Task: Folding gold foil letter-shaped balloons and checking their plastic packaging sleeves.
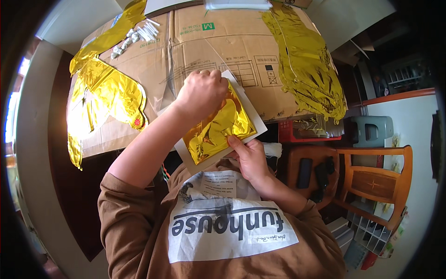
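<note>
A folded gold foil balloon (220, 128) lies flat on a white card (253, 111), held tilted in front of my chest at the near edge of the cardboard. My right hand (251, 158) grips the card's near right edge, thumb on top against the foil and fingers underneath. Over the far left part of the card, my left hand (203, 93) is closed in a fist, its fingertips turned away from view. Clear plastic film (162, 90) spreads from beneath that fist across the cardboard and appears pinched in it.
A large cardboard sheet (186, 39) covers the table. Gold foil balloons lie at its left (107, 83) and right (306, 60). White sticks (148, 30) and small whitish pieces (121, 48) sit far left. A red box (309, 132) and a wooden chair (376, 179) stand at right.
</note>
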`<state>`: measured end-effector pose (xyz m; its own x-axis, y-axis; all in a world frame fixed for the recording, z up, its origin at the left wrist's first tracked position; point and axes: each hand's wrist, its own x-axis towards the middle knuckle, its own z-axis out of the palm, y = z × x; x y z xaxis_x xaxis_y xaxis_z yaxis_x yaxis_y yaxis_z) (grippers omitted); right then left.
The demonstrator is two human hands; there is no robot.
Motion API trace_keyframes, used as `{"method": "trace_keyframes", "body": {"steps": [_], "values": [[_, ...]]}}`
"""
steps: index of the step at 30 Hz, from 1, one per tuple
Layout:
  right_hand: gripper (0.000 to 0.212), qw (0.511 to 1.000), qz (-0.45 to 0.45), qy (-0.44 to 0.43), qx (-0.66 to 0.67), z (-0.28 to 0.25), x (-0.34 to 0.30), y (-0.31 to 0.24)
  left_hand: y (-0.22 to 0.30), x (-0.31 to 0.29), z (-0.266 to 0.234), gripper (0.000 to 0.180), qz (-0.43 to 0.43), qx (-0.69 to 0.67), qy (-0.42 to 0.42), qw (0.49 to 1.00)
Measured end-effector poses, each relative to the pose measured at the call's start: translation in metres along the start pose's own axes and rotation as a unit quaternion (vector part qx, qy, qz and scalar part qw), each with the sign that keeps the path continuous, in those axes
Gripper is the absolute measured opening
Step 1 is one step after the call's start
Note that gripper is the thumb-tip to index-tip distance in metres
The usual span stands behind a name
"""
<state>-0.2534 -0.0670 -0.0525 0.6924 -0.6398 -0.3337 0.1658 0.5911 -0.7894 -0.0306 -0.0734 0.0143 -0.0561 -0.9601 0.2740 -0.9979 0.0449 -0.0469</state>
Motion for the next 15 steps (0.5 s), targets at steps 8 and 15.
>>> {"method": "trace_keyframes", "body": {"steps": [8,15], "values": [[0.027,0.998,-0.004,-0.007,0.068,0.006,0.002,-0.006,0.014,-0.028,-0.024,0.013,-0.033,-0.142,0.104,0.984],[0.019,0.997,-0.027,0.014,0.066,0.002,-0.007,-0.008,-0.035,-0.094,-0.027,0.047,-0.458,-0.548,0.361,0.600]]}}
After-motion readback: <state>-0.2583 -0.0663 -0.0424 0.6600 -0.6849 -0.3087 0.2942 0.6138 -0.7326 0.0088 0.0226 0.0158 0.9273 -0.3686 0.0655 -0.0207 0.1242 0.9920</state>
